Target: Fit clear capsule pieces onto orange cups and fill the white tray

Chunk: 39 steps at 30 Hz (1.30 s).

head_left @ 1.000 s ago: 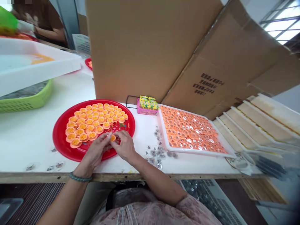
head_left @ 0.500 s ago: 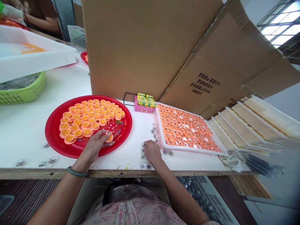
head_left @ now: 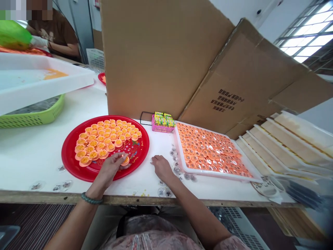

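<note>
My left hand (head_left: 112, 167) is over the front right of a red round tray (head_left: 68, 152), closed with thumb and fingers on a small orange round piece (head_left: 126, 160). Many like orange pieces (head_left: 102, 153), each with a yellowish centre, lie in rows on that tray. To the right, my right hand (head_left: 161, 167) hovers low over the white table, its fingertips pinched together; what is between them is too small to make out. Clear round discs with dark marks (head_left: 161, 192) lie beside and below that hand.
A white tray (head_left: 186, 167) of orange pieces under clear discs is at the right, near a pink basket (head_left: 163, 129) of yellow-green packets. Cardboard (head_left: 166, 62) walls off the back. Stacked white trays (head_left: 275, 149) stand far right. A co-worker's gloved hand (head_left: 39, 41) shows at upper left.
My right hand has lifted from the clear discs and moved left toward the red tray. My left hand still holds the orange piece. The camera view has tilted up slightly.
</note>
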### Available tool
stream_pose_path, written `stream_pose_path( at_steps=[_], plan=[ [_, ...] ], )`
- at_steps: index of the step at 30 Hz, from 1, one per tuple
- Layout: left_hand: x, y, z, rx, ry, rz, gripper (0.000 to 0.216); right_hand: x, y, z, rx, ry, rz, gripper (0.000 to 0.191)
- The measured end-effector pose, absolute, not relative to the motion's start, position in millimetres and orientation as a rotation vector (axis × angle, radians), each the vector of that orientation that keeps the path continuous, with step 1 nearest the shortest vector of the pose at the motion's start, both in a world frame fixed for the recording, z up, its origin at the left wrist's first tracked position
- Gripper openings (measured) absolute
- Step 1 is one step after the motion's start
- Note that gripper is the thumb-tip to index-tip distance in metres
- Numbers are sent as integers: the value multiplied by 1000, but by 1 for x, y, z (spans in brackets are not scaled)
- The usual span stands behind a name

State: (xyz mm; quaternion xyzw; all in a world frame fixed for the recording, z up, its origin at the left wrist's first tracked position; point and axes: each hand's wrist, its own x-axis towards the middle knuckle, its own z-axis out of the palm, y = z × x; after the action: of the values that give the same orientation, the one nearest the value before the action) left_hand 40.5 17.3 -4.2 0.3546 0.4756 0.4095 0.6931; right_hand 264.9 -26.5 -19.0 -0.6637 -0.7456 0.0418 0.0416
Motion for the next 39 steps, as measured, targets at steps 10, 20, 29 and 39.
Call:
stream_pose_path(
  at_steps=[10, 20, 29, 39],
  plan=[
    [39, 18, -7, 788, 1015, 918, 46, 280, -7, -27, -2080, -1951, 406, 14],
    [39, 16, -4, 791, 977, 926, 50, 278, -25, -20, -1733, -1630, 770, 17],
    [41, 14, 5, 792, 997, 912, 49, 246, -28, 0, -1439, -1219, 1073, 28],
    [41, 15, 1, 806, 965, 916, 44, 233, -32, 12, -1098, -1036, 1385, 30]
  ],
)
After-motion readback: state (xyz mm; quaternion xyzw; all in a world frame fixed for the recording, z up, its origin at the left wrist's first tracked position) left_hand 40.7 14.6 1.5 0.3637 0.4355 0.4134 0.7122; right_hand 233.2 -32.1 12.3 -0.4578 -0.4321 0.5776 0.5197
